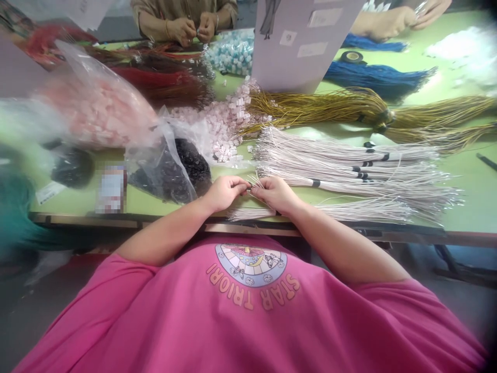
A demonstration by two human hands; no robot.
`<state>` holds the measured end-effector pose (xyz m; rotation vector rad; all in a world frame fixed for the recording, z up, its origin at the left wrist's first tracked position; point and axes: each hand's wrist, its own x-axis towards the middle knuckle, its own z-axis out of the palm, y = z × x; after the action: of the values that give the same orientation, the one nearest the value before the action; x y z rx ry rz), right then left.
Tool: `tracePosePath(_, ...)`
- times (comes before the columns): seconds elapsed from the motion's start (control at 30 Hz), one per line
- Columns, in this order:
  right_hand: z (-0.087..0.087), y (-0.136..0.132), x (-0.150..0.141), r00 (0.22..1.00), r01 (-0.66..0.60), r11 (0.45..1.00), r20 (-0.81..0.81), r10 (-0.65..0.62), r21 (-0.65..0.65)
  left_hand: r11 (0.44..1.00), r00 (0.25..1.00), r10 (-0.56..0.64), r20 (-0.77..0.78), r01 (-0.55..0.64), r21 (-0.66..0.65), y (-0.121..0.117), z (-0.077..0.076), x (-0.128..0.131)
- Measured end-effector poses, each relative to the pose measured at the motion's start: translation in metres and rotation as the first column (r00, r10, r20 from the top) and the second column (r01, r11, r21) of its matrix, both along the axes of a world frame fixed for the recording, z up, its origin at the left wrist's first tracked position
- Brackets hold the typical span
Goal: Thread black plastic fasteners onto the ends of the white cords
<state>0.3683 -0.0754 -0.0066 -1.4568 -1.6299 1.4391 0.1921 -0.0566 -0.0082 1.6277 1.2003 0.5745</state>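
Over the near edge of the table, my left hand [226, 192] pinches a small black connector housing [249, 187] between thumb and fingertips. My right hand [277, 195] meets it there, its fingers closed on thin white wires [256, 180] whose tips reach the housing. Whether a wire sits inside the housing is too small to tell. Under and beside my right hand lies a loose bundle of white wires [361, 210]. Beyond it are several taped white wire bundles [334, 168]. A clear bag of black housings [192, 168] stands just past my left hand.
Pale pink housings [229, 122] are heaped behind the bag, beside a bag of pink pieces [104, 114]. Yellow wires [330, 109] and blue wires [380, 77] lie farther back. A partition board [297, 46] stands on the table. Co-workers' hands [194, 28] work at the far side.
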Motion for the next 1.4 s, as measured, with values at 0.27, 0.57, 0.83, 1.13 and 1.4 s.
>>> tracePosePath(0.27,-0.003,0.001,0.0,0.998,0.057,0.998,0.014,-0.057,0.013,0.999,1.0,-0.026,-0.014,0.026,0.026,0.003,0.001,-0.003)
tracePosePath(0.57,-0.003,0.002,0.003,0.937,0.193,0.972,-0.27,-0.223,-0.134,0.991,0.974,0.09,0.209,-0.066,-0.119,0.008,0.004,-0.016)
tracePosePath(0.83,-0.009,0.002,0.004,0.913,0.155,0.967,-0.344,-0.219,-0.204,0.928,0.938,0.048,0.344,0.086,-0.363,0.001,0.015,-0.013)
tracePosePath(1.13,0.002,-0.001,0.003,0.933,0.113,0.98,-0.321,-0.162,-0.166,0.912,0.921,0.167,0.351,-0.009,-0.41,0.002,0.002,-0.006)
tracePosePath(1.4,-0.004,-0.002,0.002,0.982,0.123,0.992,-0.149,-0.116,0.035,0.921,0.933,0.152,0.328,-0.013,-0.39,0.002,0.002,-0.005)
